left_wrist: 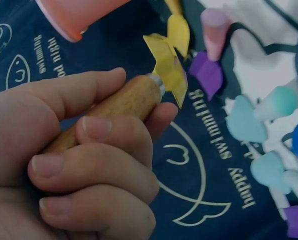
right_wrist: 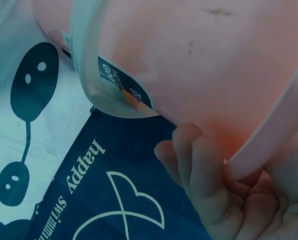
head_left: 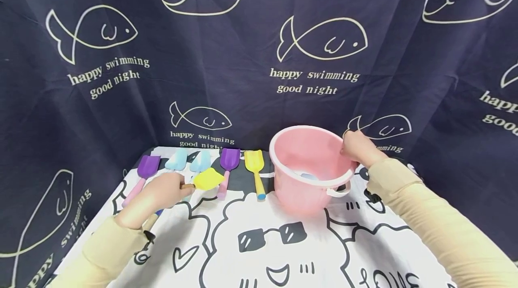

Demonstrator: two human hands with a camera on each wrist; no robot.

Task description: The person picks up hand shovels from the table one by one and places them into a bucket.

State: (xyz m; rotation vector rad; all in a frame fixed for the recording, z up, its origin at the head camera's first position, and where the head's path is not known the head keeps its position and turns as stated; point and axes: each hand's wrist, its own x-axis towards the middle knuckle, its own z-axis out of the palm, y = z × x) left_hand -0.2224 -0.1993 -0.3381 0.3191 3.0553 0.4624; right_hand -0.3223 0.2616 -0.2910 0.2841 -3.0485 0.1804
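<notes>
My left hand (head_left: pixel 163 190) grips the wooden handle (left_wrist: pixel 121 102) of a small toy shovel with a yellow blade (head_left: pixel 207 179), above the left side of the table. My right hand (head_left: pixel 360 148) holds the rim of a pink bucket (head_left: pixel 299 200) at its right side. In the right wrist view the fingers (right_wrist: pixel 201 165) curl against the bucket's outer wall (right_wrist: pixel 229 60) under the rim. A pale bluish patch shows at the bucket's bottom; what it is, I cannot tell. The bucket's white handle (head_left: pixel 340 192) hangs at its front right.
Along the table's back lie a purple shovel (head_left: pixel 148 166), two light blue shovels (head_left: pixel 176 160), another purple shovel (head_left: pixel 230 158) and a yellow shovel (head_left: pixel 254 162). A wooden handle (head_left: pixel 150 222) with a blue part sits below my left hand. A dark curtain (head_left: pixel 243 68) hangs behind the patterned tablecloth (head_left: pixel 243 216).
</notes>
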